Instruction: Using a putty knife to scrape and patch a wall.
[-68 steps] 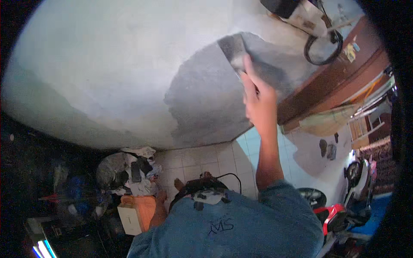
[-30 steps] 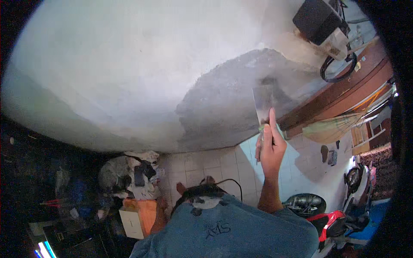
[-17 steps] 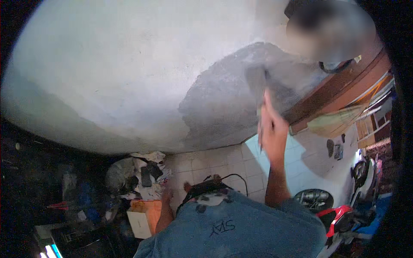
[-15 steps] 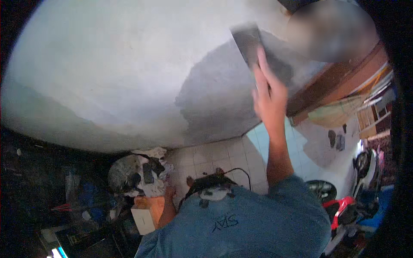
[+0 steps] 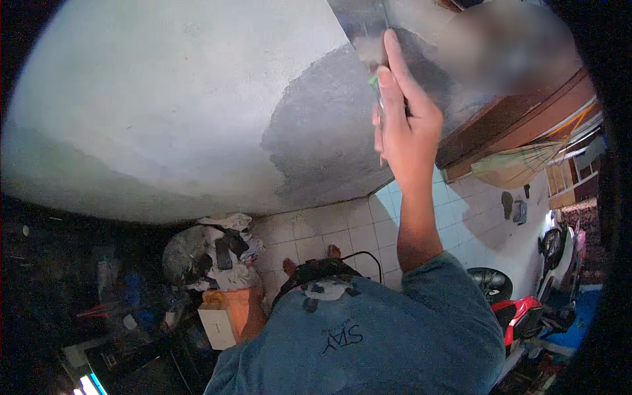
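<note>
Grey wet plaster forms a dark patch point(image 5: 329, 131) on the pale rendered wall point(image 5: 164, 99), filling the upper centre of the head view. The right hand point(image 5: 405, 122) is raised there, fingers wrapped fully round the green handle of a flat steel trowel point(image 5: 359, 29), forefinger laid along the blade, likely to press it flat against the wall near the upper edge of the frame. The left hand point(image 5: 253, 316) hangs low at lower centre beside a small white box point(image 5: 217, 326); its grip cannot be made out. White floor tiles point(image 5: 336, 227) lie below.
</note>
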`<state>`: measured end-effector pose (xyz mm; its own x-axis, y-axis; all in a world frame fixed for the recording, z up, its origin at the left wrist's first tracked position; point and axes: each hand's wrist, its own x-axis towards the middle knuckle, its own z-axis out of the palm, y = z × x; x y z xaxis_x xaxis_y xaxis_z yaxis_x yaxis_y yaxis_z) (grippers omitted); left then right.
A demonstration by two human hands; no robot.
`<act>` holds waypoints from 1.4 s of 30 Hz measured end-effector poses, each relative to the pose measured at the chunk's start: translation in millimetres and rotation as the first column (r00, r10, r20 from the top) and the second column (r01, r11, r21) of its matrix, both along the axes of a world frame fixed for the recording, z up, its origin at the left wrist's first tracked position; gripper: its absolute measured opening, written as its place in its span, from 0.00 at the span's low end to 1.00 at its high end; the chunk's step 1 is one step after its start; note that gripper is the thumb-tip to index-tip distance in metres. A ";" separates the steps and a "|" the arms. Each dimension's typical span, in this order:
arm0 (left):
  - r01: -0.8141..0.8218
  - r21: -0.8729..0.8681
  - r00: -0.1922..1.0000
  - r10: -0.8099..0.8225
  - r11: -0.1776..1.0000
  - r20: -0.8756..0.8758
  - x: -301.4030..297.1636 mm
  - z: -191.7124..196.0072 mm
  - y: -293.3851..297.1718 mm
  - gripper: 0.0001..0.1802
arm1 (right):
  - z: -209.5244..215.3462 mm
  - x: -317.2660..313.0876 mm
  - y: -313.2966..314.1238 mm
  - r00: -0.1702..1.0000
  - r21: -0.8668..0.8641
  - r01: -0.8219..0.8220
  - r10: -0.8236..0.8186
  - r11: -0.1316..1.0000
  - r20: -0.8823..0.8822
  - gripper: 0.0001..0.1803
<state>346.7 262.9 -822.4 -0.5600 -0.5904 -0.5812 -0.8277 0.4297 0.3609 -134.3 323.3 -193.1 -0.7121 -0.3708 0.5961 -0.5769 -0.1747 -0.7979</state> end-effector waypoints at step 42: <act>-0.199 0.079 0.965 0.209 0.977 -0.158 3.7 -23.9 -36.7 0.18 | -118.2 77.4 39.3 0.802 0.214 -0.421 0.251 0.882 0.541 0.36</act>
